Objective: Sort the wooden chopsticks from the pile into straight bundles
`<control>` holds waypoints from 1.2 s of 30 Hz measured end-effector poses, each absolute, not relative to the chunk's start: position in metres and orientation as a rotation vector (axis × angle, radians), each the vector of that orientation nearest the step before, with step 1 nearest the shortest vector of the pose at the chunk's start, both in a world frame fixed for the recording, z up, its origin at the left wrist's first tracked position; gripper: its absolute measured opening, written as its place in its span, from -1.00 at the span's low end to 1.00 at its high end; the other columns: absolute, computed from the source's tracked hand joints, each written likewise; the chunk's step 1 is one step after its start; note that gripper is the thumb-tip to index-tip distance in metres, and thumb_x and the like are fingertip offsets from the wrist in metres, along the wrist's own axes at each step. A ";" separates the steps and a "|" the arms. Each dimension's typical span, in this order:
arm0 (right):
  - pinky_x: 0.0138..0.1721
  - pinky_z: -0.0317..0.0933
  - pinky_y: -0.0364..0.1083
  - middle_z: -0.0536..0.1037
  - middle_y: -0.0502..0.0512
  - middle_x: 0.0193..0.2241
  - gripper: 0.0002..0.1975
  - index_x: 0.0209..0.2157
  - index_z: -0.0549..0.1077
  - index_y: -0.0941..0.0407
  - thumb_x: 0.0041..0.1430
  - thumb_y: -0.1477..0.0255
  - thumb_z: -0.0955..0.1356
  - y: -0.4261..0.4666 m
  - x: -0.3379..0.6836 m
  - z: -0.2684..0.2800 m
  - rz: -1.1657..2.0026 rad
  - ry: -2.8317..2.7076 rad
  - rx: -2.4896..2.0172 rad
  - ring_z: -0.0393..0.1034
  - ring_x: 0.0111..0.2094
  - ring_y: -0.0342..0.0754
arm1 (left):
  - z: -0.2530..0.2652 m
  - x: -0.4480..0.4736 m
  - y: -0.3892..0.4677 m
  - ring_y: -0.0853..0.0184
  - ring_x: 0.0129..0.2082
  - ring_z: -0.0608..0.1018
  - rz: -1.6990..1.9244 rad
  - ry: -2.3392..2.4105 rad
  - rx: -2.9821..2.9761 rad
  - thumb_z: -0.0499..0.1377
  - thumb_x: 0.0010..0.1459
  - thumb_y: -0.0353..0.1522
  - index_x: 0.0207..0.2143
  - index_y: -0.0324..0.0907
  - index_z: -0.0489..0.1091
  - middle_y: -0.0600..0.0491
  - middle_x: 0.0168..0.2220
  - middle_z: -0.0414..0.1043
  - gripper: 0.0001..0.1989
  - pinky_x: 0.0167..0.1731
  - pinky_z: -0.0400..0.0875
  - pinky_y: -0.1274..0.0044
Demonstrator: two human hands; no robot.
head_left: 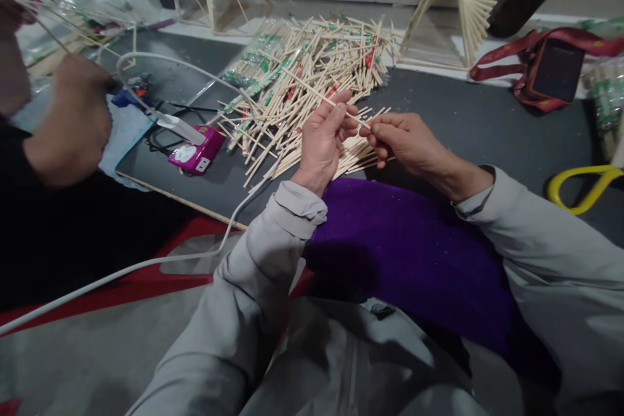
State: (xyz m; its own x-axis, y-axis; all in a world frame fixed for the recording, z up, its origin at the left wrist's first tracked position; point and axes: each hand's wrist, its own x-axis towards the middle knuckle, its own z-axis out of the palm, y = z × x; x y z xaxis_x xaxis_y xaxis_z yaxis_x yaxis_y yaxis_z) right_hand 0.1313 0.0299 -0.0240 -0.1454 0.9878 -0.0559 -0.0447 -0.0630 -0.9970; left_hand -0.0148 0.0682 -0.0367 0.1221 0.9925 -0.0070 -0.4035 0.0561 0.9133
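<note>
Between my two hands runs a thin wooden chopstick (312, 89), slanting from upper left to lower right. My left hand (327, 132) pinches it along its length, thumb on top. At its lower right end, the fingertips of my right hand (400, 136) are closed on it. Behind and below the hands spreads a big loose heap of chopsticks (326, 58), some still in paper and plastic sleeves with green and red print. A purple cloth (390, 240) lies over my lap, under both wrists.
On the left, a co-worker's blurred hand (80, 110) reaches over the dark table (424, 91). A magenta power adapter (197, 149) with a white cable (146, 263) sits nearby. Stick frames (439, 19) stand at the back. A phone (556, 68) on a red strap and yellow-handled scissors (575, 188) lie right.
</note>
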 end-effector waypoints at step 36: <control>-0.41 -0.08 -0.10 0.22 -0.02 -0.59 -0.74 -0.59 0.16 0.11 0.10 0.60 0.28 0.028 0.144 -0.019 0.355 -2.288 -1.198 0.01 -0.52 -0.15 | -0.035 -0.021 0.071 0.64 -0.67 0.42 0.902 0.788 0.583 0.18 0.27 -0.48 -0.29 -0.25 0.50 0.13 -0.50 0.44 -0.90 -0.62 0.37 0.79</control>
